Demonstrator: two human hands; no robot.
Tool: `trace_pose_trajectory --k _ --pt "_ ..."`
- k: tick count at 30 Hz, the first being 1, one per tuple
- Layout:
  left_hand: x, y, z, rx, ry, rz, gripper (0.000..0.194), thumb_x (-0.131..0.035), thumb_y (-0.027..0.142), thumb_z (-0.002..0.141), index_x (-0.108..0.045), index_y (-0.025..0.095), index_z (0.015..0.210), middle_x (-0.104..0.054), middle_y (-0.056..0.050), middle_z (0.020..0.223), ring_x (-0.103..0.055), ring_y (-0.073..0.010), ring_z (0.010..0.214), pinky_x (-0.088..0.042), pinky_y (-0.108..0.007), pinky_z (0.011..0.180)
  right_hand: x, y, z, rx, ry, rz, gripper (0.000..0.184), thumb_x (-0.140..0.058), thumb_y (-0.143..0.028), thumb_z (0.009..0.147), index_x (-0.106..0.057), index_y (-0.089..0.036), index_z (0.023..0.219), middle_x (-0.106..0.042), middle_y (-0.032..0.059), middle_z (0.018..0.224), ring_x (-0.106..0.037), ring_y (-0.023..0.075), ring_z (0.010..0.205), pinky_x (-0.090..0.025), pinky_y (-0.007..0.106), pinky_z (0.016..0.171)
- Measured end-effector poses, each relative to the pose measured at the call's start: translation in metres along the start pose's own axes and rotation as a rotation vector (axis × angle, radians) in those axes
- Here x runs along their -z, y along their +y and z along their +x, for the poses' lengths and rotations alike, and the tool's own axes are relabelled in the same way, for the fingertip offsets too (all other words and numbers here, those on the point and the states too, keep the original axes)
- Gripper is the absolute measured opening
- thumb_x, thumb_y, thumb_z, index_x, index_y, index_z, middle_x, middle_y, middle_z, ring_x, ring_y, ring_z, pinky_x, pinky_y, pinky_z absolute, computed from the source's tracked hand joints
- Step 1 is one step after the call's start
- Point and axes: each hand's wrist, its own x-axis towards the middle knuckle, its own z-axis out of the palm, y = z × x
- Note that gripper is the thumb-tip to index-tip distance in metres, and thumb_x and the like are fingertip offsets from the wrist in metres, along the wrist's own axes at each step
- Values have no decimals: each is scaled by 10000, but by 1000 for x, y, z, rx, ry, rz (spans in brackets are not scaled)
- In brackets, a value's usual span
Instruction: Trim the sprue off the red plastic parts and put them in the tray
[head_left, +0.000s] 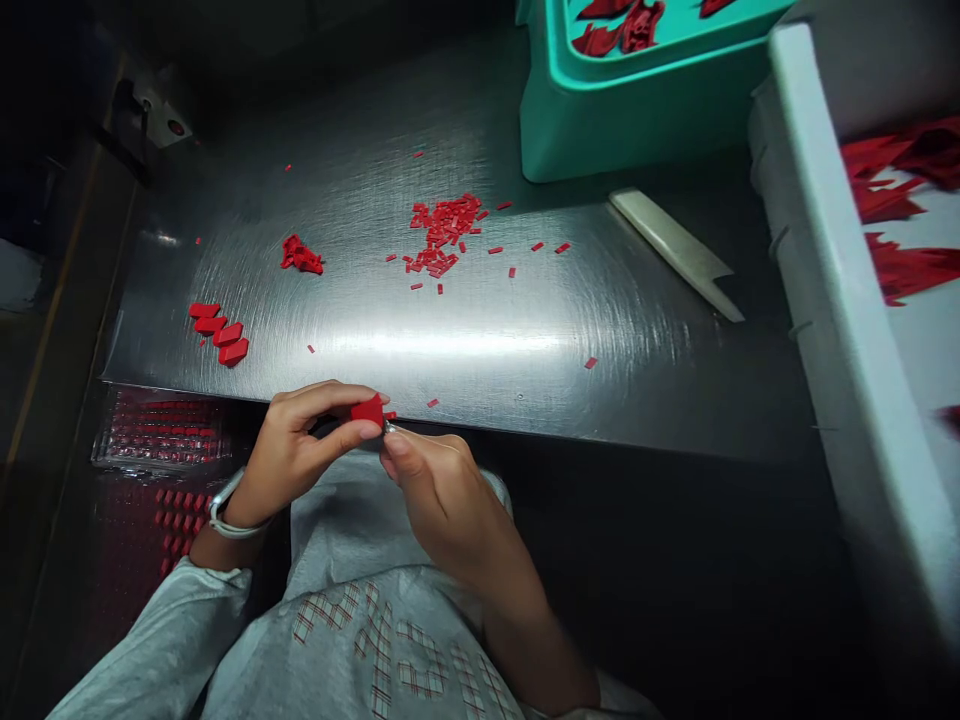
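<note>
Near the table's front edge, my left hand (292,450) pinches a small red rubbery block (367,411) between thumb and fingers. My right hand (450,495) is closed beside it, gripping a small tool whose shiny metal tip (389,427) meets the block's right side. Most of that tool is hidden by my fingers, so its kind does not show. A little red bit sticks out at the point of contact. Several finished-looking red blocks (219,333) lie in a slanted row on the table to the left.
On the metal table (360,320) lie a heap of tiny red chips (446,230), a crumpled red clump (301,255) and a pale notched strip (675,250). A green bin (637,125) and white crate (840,300) hold red scraps. Clear trays (161,430) of red pieces sit lower left.
</note>
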Motion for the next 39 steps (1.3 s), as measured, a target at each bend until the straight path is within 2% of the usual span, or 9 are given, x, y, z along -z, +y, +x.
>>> trace_pose_trajectory --k 7,14,17,20,24,27,30,34,39 --pt "9 -11 -13 10 48 106 352 -743 564 925 -819 220 913 -842 -57 882 -774 -201 772 -615 -308 786 -3 14 7 -86 -57 114 731 -204 -838 1016 -423 -265 619 -422 -19 522 -422 159 511 -321 325 533" --pt "106 -49 -24 131 600 694 269 -725 440 951 -763 214 1093 -818 -92 1080 -757 -242 976 -556 -360 920 5 23 8 -188 -100 155 764 -274 -888 973 -513 -245 637 -498 -2 493 -489 159 471 -381 313 496" --pt "138 -66 -18 239 555 829 263 -684 410 966 -765 194 1091 -816 -108 1104 -749 -277 1020 -545 -391 956 3 24 10 -187 -113 138 774 -287 -901 962 -521 -241 630 -497 -2 495 -497 160 477 -392 316 512" --pt "150 -79 -9 271 429 857 254 -669 362 962 -785 188 1106 -815 -98 1126 -738 -267 985 -548 -381 957 0 28 11 -188 -114 127 771 -301 -890 968 -537 -235 635 -505 -1 507 -499 158 480 -392 314 515" --pt "151 -84 -6 275 357 880 279 -678 347 961 -806 177 1142 -791 -110 1154 -709 -237 883 -553 -372 924 0 34 11 -184 -90 120 761 -305 -883 970 -533 -238 638 -488 -9 505 -482 154 473 -373 311 500" --pt "149 -77 -3 241 445 904 332 -681 356 973 -778 152 1216 -762 -130 1193 -694 -229 848 -557 -389 903 2 32 12 -189 -86 106 764 -316 -894 959 -534 -236 638 -493 -5 517 -487 154 478 -385 308 500" --pt "132 -62 13 76 515 894 306 -657 345 1003 -745 169 1238 -745 -107 1184 -690 -214 874 -560 -377 915 3 27 14 -195 -94 87 778 -318 -917 940 -543 -232 649 -506 2 529 -502 159 485 -405 308 504" --pt "86 -44 62 -171 191 897 307 -676 235 996 -698 171 1295 -712 -102 1209 -692 -204 951 -559 -366 956 1 23 14 -175 -105 57 772 -299 -906 953 -535 -233 658 -512 4 547 -511 160 502 -414 307 520" --pt "50 -40 122 -152 -51 1087 296 -594 140 1004 -686 87 1279 -667 -196 1271 -682 -281 1082 -559 -396 934 2 25 8 -140 -104 31 754 -279 -865 991 -529 -234 662 -519 2 549 -514 158 508 -406 305 527"
